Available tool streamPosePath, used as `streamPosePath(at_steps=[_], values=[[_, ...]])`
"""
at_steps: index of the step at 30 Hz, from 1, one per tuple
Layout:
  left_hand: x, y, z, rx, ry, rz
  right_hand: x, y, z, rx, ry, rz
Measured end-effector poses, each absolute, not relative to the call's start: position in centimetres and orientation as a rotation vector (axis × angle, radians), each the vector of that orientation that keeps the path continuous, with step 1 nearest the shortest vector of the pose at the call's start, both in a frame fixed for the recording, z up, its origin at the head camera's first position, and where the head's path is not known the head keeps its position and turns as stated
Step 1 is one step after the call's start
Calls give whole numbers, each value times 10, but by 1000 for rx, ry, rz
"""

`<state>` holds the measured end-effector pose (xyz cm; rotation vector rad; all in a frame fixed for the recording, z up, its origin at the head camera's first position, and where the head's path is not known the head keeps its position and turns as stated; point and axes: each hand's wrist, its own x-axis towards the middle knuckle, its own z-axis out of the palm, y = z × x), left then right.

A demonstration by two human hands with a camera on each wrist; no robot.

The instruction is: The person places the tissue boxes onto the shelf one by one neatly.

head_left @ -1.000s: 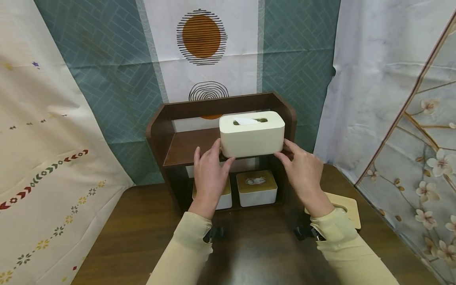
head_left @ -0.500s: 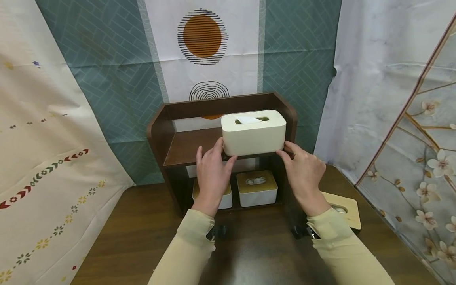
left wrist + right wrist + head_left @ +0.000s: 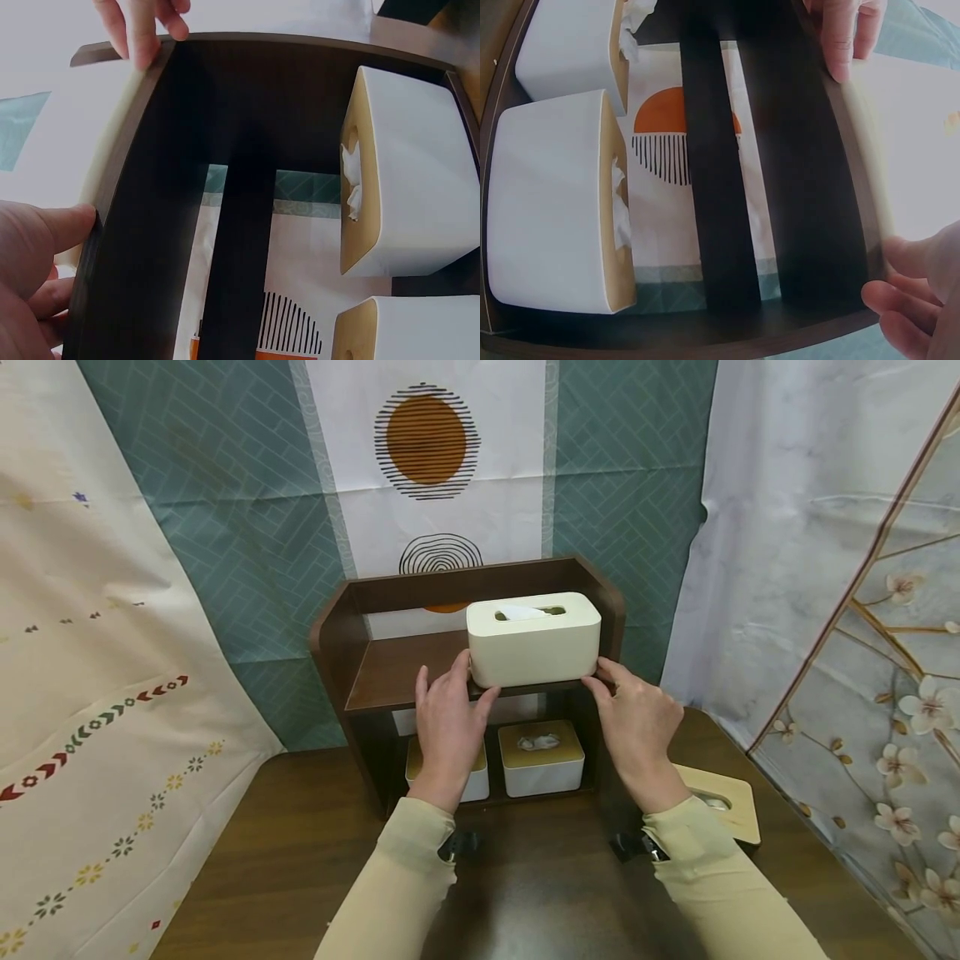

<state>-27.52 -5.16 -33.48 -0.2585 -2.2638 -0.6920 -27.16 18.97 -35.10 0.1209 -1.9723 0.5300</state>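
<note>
A cream tissue box [image 3: 534, 656], a white tissue showing in its top slot, sits at the right front of the upper shelf [image 3: 408, 668] in the head view. My left hand [image 3: 450, 727] holds its lower left corner, thumb along the bottom front edge and fingers at the end. At the opposite corner my right hand [image 3: 641, 722] does the same. From below, the left wrist view has the left thumb [image 3: 71, 225] pressed at the shelf's front edge. In the right wrist view the right thumb [image 3: 907, 255] lies against the box's pale lower edge.
Two white tissue boxes with wooden lids stand on the lower shelf, the right one [image 3: 542, 760] in plain sight, the left one [image 3: 474, 783] partly behind my left hand. Another wooden-lidded box [image 3: 738, 806] stands on the table [image 3: 255, 860] beyond my right forearm.
The cream tissue box has shifted slightly right and back over the upper shelf, both hands with it. During the last half second it has hardly moved.
</note>
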Motion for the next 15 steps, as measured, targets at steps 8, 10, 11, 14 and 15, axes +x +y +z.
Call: streamPosePath(at_steps=[8,10,11,14,15], values=[[-277,-51,-337,-260,-2255,-679,-273,190,-353,132,-1969,523],[-276,-51,-337,-260,-2252,-681,-273,191,-354,132,-1967,522],[-276,-51,-337,-259,-2250,-683,-274,191,-354,134,-1965,522],[-276,-51,-337,-259,-2245,-687,-274,191,-354,138,-1961,524],[-276,-51,-337,-260,-2243,-690,-274,191,-354,139,-1959,524]])
